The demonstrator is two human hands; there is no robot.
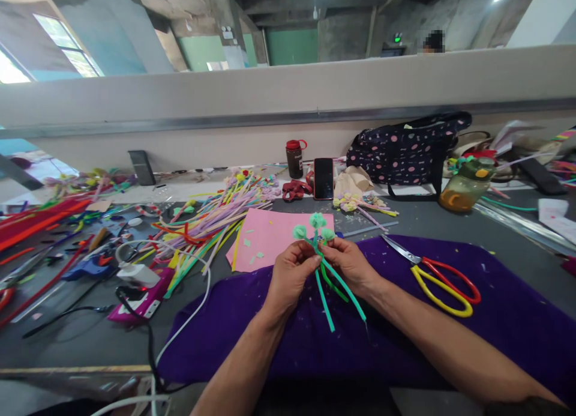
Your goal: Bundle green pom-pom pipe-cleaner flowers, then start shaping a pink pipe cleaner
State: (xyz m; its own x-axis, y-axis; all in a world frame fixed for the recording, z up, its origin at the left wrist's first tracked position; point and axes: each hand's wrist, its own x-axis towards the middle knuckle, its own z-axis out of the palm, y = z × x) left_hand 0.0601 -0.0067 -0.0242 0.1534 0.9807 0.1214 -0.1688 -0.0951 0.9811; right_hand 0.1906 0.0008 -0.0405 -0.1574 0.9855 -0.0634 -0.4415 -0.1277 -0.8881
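Observation:
Between my two hands is a green pipe-cleaner flower sprig (317, 221), with three fluffy heads on top and several stems hanging below. My left hand (294, 271) pinches it from the left, thumb and fingertips closed near where the stems meet. From the other side my right hand (350, 261) grips the same junction with its fingers closed. Both hands are over a purple cloth (234, 311), just in front of a pink sheet (265, 239) with small green scraps. Scissors (420, 263) with one red and one yellow handle lie partly spread to the right of my right hand.
Behind stand a phone (323, 179), a dark bottle with a red lid (294, 159), a patterned bag (400, 152) and a green drink bottle (468, 185). Bundled pipe cleaners (225, 212) lie to the left. Nearby is a magenta power strip (143, 299) with trailing cables.

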